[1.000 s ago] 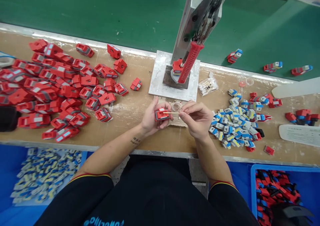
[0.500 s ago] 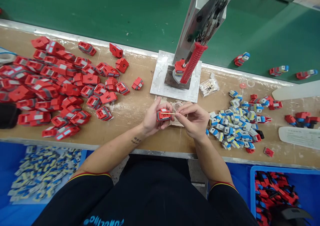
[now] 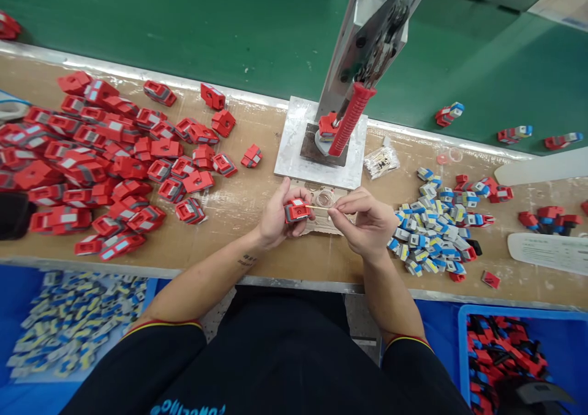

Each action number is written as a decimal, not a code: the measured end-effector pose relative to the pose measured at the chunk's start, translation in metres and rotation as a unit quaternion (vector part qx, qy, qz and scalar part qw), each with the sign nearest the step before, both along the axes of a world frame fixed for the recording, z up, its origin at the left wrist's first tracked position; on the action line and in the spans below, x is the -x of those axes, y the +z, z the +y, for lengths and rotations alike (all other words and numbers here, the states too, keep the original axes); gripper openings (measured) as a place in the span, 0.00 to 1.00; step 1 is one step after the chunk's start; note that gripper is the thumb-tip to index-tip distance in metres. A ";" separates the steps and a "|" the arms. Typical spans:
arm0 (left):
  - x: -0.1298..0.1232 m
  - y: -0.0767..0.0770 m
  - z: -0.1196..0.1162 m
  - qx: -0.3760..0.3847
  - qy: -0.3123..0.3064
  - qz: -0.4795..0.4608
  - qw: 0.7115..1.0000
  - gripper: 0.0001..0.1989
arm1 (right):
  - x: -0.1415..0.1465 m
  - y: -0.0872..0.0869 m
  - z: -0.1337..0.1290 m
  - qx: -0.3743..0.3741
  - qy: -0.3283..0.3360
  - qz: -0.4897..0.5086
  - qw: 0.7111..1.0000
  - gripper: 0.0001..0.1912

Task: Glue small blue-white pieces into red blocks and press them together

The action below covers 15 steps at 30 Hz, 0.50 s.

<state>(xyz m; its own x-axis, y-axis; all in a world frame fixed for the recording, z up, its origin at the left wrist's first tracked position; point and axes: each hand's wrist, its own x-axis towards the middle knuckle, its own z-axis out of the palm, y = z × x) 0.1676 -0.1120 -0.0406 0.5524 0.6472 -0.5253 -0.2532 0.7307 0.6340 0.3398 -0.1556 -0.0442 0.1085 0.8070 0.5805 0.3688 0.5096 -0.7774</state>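
Note:
My left hand (image 3: 275, 217) is closed around a red and grey plastic toy vehicle shell (image 3: 296, 211), its hollow side facing up. Between thumb and fingers, my right hand (image 3: 365, 222) pinches a thin pale stick, which looks like a cotton swab (image 3: 320, 208). The far end of the swab is at the right edge of the shell. Just beyond the hands, a small round clear dish (image 3: 325, 198) sits on a piece of cardboard (image 3: 328, 224).
Ahead stands a hand press (image 3: 337, 130) with a red lever and a red part under it. Many red shells (image 3: 114, 157) cover the left; blue, white and yellow parts (image 3: 427, 222) lie right, near a bag of swabs (image 3: 381, 160). A blue bin (image 3: 463, 341) is lower right.
My right hand has drawn the swab back to the right, from over the shell's hollow to its edge. The left hand and shell have shifted slightly left.

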 end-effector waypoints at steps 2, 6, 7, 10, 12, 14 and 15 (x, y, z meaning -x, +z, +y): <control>0.000 0.000 0.000 -0.006 0.007 0.009 1.000 0.34 | 0.000 0.001 0.000 -0.005 0.001 -0.009 1.000 0.08; 0.001 -0.001 0.000 -0.014 0.010 0.008 1.000 0.32 | -0.006 0.005 -0.001 -0.020 0.021 0.024 0.999 0.08; 0.001 -0.001 0.001 -0.016 0.010 0.004 1.000 0.32 | -0.011 0.006 0.000 -0.016 0.018 0.034 0.999 0.08; 0.004 -0.002 0.004 -0.020 0.014 -0.009 1.000 0.30 | -0.028 0.007 0.002 0.033 -0.010 0.005 0.999 0.09; 0.006 -0.003 0.006 -0.023 0.018 -0.014 0.999 0.28 | -0.035 0.004 0.007 0.074 -0.018 -0.062 0.995 0.08; 0.007 -0.004 0.007 -0.027 0.024 -0.017 0.999 0.26 | -0.038 -0.004 0.012 0.096 -0.008 -0.126 0.987 0.07; 0.008 -0.005 0.008 -0.029 0.028 -0.017 0.999 0.25 | -0.037 -0.009 0.014 0.100 -0.002 -0.149 0.984 0.07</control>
<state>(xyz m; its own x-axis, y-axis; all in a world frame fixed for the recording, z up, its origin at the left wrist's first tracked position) 0.1595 -0.1044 -0.0452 0.5313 0.7065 -0.4676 -0.3150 0.6771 0.6651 0.3772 -0.1414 -0.0527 -0.0377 0.9083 0.4165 0.5970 0.3547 -0.7195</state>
